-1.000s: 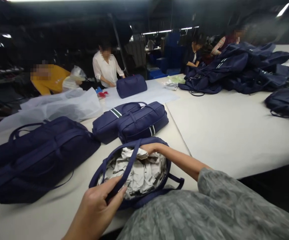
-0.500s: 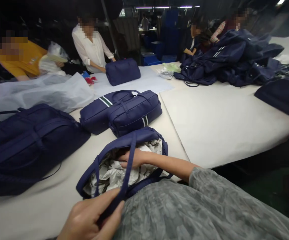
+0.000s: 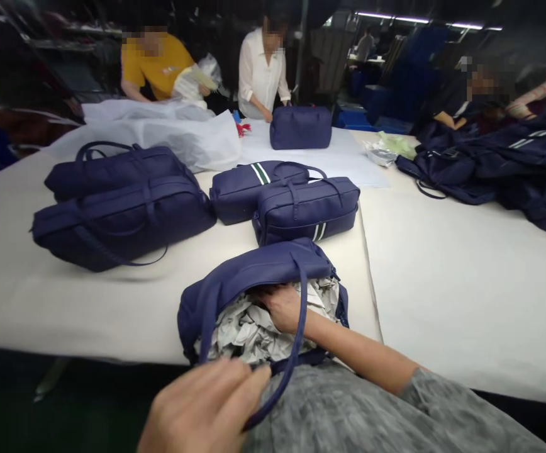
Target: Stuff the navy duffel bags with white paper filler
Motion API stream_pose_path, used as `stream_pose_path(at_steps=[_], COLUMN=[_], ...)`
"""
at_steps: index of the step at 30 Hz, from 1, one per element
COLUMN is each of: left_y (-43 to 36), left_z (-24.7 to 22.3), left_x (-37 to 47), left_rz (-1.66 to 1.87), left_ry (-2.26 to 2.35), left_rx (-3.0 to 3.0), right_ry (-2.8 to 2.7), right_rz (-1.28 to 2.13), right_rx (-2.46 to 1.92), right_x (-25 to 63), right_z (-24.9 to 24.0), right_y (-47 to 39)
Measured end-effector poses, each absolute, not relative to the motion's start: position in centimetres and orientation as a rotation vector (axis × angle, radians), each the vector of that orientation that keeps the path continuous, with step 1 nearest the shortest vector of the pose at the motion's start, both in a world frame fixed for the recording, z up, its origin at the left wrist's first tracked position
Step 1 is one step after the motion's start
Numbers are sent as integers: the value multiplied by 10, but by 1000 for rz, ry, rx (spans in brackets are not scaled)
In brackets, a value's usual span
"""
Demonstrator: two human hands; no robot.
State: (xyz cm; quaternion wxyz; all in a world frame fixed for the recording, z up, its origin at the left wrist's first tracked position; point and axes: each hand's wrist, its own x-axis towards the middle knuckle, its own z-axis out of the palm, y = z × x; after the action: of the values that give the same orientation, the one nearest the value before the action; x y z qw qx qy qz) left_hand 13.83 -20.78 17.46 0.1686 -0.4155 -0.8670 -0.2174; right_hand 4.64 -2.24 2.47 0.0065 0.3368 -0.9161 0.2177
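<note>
Open navy bag (image 3: 254, 269), stuffed with crumpled paper (image 3: 247, 330)

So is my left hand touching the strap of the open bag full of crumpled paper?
Touching. The head view shows your left hand curled closed, with the strap running into it below the thumb.

The near bag (image 3: 254, 267) looks smoothly leathery, its crumpled paper (image 3: 249, 330) matt.
</note>
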Motion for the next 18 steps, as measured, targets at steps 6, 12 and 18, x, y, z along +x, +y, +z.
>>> stream_pose_path(at_steps=[6,12,18], left_y=[-235,-254,-258], left_z=[100,71,62], left_x=[100,92,98], left_rz=[-92,-176,-424], left_ry=[-2644,-2715,-2480], left_rx=[-535,-309,-294], right_ry=[-2726,-2735,-2746], right_rz=[609,455,467], right_rx=[1241,1257,1436], right_x=[49,55,67], right_z=[47,86,66], right_y=[-25,-57,-88])
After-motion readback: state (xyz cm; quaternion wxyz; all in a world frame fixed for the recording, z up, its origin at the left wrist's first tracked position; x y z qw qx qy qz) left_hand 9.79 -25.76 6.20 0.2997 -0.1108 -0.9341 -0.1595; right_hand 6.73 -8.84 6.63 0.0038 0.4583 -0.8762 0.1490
